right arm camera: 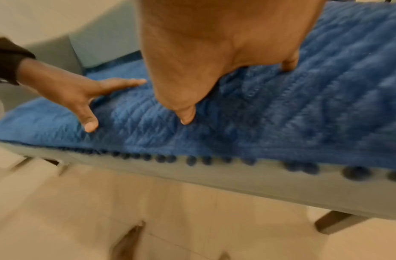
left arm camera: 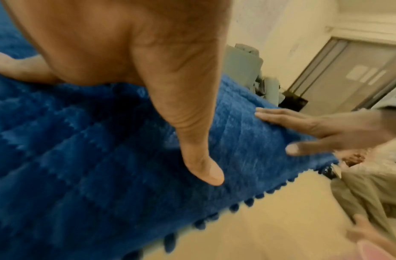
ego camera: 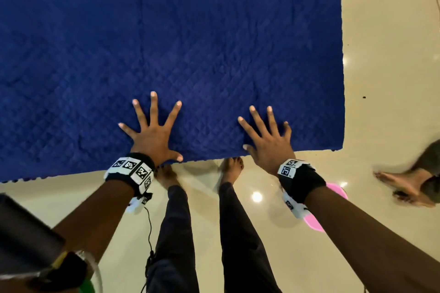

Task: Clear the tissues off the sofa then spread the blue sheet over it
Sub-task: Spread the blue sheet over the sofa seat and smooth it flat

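Observation:
The quilted blue sheet [ego camera: 166, 50] lies flat over the sofa and fills most of the head view; its bobble-fringed front edge [right arm camera: 192, 160] hangs over the grey sofa front [right arm camera: 237, 181]. My left hand [ego camera: 152, 133] lies palm down on the sheet near the front edge, fingers spread wide. My right hand [ego camera: 266, 140] presses flat on the sheet a little to the right, fingers straight. The left wrist view shows my left thumb [left arm camera: 203, 168] on the cloth and the right hand [left arm camera: 314, 130] beyond it. No tissues are in view.
Glossy beige floor [ego camera: 381, 78] lies right of the sofa and under my bare feet [ego camera: 231, 169]. Another person's foot [ego camera: 404, 185] stands at the right. A pink object [ego camera: 316, 223] lies on the floor under my right wrist. A grey sofa leg [right arm camera: 332, 221] shows below.

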